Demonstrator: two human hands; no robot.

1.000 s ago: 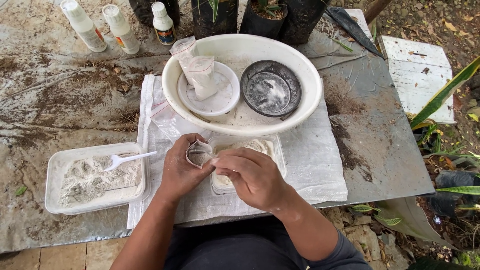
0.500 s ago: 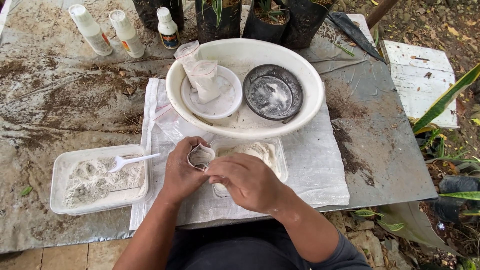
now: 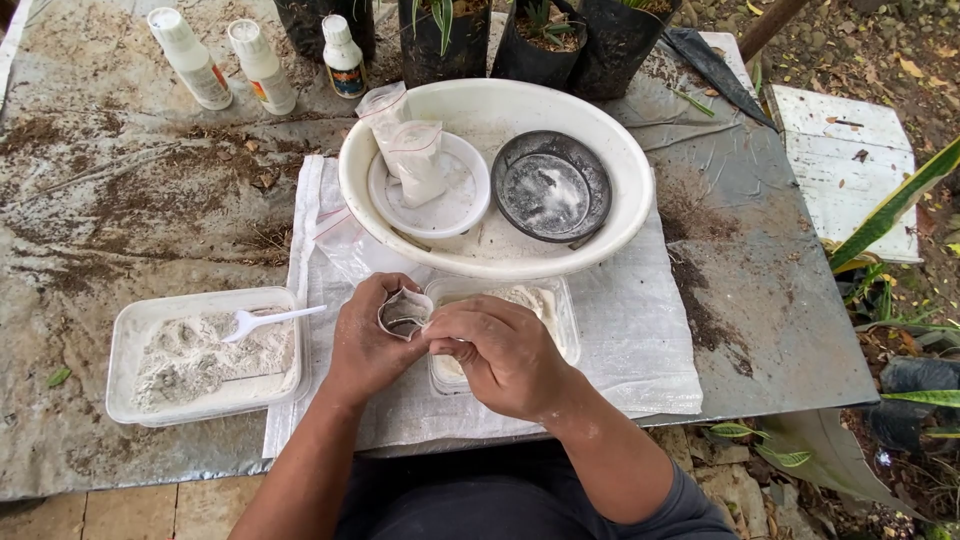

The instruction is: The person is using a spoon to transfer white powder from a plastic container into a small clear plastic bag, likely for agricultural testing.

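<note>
My left hand and my right hand both hold a small clear plastic bag with its mouth pulled open, dark inside. The hands are above a clear rectangular container of whitish powder that lies on a white woven cloth. To the left stands a white tray of grey-white powder with a white plastic spoon resting in it.
A big white basin behind the hands holds a white dish with filled small bags and a dark round dish. Three white bottles and black plant pots stand at the back. The table's right edge meets foliage.
The hands stay in the same spot working the small bag's mouth; the fingers have shifted slightly. Nothing else on the table has moved.
</note>
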